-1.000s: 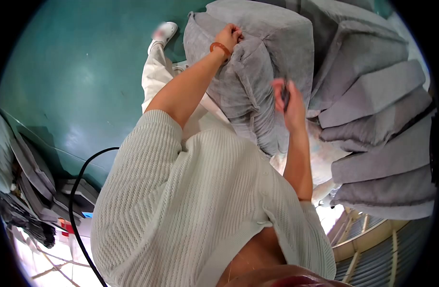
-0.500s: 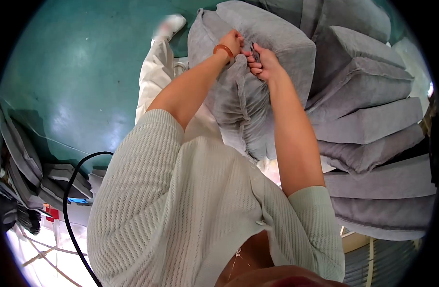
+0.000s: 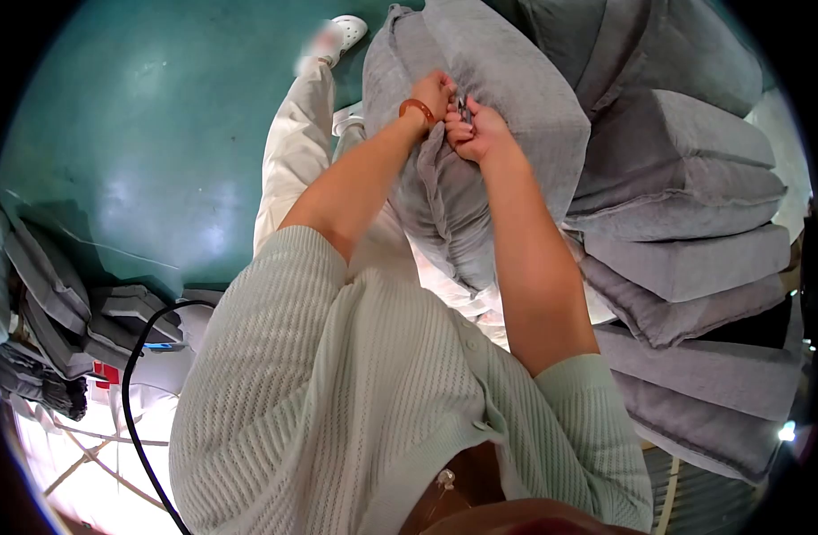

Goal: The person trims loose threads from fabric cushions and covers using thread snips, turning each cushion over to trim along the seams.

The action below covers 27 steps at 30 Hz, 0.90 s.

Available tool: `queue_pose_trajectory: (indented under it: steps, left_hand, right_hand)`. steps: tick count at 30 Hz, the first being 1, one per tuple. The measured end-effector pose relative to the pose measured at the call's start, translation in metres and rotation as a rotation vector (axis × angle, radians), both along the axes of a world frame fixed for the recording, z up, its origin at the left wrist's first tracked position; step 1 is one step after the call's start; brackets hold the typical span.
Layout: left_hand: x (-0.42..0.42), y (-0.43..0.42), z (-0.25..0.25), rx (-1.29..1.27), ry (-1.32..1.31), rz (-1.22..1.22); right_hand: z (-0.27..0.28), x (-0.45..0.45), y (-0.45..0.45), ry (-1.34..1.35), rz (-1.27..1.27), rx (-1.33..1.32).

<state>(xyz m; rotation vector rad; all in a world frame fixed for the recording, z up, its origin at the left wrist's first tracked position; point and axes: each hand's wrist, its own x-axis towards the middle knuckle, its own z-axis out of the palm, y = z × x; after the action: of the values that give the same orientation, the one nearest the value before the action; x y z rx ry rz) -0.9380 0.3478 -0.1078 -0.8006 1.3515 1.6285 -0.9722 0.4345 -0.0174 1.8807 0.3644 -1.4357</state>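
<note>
The grey cushion [image 3: 525,107] sits in front of the person, just beyond the knees, between a leg in pale trousers [image 3: 293,152] and a stack of more grey cushions [image 3: 685,205]. It is thick and boxy, with a soft, slightly napped cover that catches the light in paler patches. Its far side is plump and fairly smooth, rounded at the corners. The side nearer the person looks slacker: the cloth gathers into creases, and a puckered ridge runs down it from beside the hands toward the lower tip. A seam line shows on the left part, near the upper edge.

The left hand [image 3: 434,94], with a brown bracelet [image 3: 417,109] at the wrist, has its fingers curled narrow against the cover; whether they pinch cloth or thread cannot be told. The right hand [image 3: 478,132] is just beside it, fingers wrapped around a small dark tool [image 3: 465,109] whose slim metallic end points up, away from the person. The tool is largely hidden by the fingers, and whether its tip touches the cover is unclear.
</note>
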Motion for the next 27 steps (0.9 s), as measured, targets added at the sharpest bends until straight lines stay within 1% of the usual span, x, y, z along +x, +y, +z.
queue_pose_trajectory:
  steps: [2, 5, 8, 12, 14, 15, 17, 20, 23, 24, 26, 27]
  left_hand:
    - [-0.001, 0.003, 0.004, 0.062, -0.045, 0.037]
    - [-0.001, 0.003, 0.003, 0.066, -0.038, 0.065]
    - [-0.003, 0.002, 0.001, 0.078, -0.006, 0.07]
    - [-0.004, -0.002, 0.008, 0.109, -0.046, 0.076]
    - [-0.002, -0.002, 0.007, 0.071, 0.053, 0.037]
    - [-0.002, -0.002, 0.008, 0.073, 0.052, 0.037]
    - [-0.003, -0.004, 0.013, 0.11, -0.021, 0.07]
    - [-0.006, -0.008, 0.022, 0.122, -0.054, 0.105]
    - [-0.006, -0.01, 0.016, 0.197, -0.123, 0.167]
    - [-0.005, -0.01, 0.014, 0.197, -0.12, 0.168]
    - [-0.001, -0.013, 0.01, 0.283, -0.115, 0.269]
    - [0.0, -0.018, 0.004, 0.278, -0.102, 0.27]
  right_hand:
    - [-0.002, 0.002, 0.005, -0.051, 0.018, 0.041]
    - [-0.001, -0.001, 0.001, -0.049, 0.065, 0.103]
    - [-0.003, -0.004, 0.001, -0.074, 0.083, 0.107]
    - [-0.002, -0.004, -0.001, -0.11, 0.064, 0.125]
    - [0.0, -0.002, -0.003, -0.114, 0.069, 0.189]
    - [0.0, -0.001, -0.003, -0.115, 0.068, 0.192]
    - [0.0, 0.002, -0.003, -0.118, 0.046, 0.194]
    - [-0.001, 0.005, -0.001, -0.097, 0.05, 0.197]
    - [-0.001, 0.005, -0.001, -0.118, 0.015, 0.214]
    - [0.0, 0.004, -0.002, -0.115, 0.016, 0.214]
    - [0.003, 0.003, -0.004, -0.12, 0.058, 0.235]
    - [0.004, 0.002, -0.006, -0.107, 0.06, 0.229]
